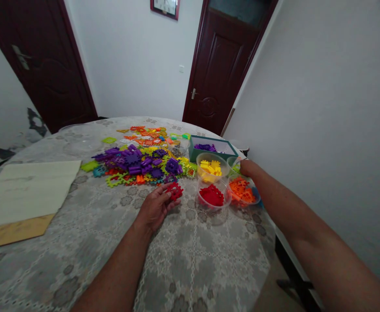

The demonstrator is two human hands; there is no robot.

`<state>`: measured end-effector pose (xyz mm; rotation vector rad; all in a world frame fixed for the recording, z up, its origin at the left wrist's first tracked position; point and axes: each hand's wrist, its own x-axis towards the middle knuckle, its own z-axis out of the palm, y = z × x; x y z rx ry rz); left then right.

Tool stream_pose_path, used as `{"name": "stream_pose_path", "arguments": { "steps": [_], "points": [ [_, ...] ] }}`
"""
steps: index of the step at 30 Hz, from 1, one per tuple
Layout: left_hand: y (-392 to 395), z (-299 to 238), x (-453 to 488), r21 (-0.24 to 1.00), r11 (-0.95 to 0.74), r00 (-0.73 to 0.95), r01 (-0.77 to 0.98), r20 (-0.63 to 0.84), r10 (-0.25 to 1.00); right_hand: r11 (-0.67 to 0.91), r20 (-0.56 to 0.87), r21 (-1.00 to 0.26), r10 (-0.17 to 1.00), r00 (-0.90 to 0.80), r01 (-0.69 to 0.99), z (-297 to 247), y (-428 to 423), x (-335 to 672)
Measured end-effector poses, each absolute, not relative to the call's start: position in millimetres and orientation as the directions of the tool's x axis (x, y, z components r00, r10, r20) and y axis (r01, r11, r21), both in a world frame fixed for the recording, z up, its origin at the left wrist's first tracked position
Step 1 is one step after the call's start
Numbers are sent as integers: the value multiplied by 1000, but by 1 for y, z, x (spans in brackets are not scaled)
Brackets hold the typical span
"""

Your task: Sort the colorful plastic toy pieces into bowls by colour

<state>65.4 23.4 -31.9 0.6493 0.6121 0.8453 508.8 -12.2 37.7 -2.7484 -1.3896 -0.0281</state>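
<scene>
My left hand [157,204] is closed around a red plastic gear piece [175,191], held just above the tablecloth in front of the pile. To its right stands a clear tub of red pieces [211,196]. My right hand [247,168] reaches over to the far tub with green pieces [235,168]; its fingers are hidden, so I cannot see whether they hold anything. Below that arm sits a tub of orange pieces [242,190]. A tub of yellow pieces [211,170] stands behind the red one.
A mixed pile of gear pieces [133,160], largely purple, spreads over the table's middle. Behind the tubs is a green box [213,149] with purple pieces inside. Cream paper [30,186] lies at the left. The table's right edge [271,260] is near my right arm.
</scene>
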Motion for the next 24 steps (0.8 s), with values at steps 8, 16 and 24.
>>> {"name": "stream_pose_path", "arguments": {
  "steps": [8,16,24],
  "points": [
    [23,-30,65,742,483,513,-465,-218,830,-679,-147,-169,734,663,714,74,-9,496],
    [23,-32,66,752,469,499,-463,-217,839,-450,79,-618,781,620,645,111,19,466],
    [22,-31,65,761,460,520,-459,-190,833,-189,293,-697,805,516,692,113,-2,392]
  ]
}}
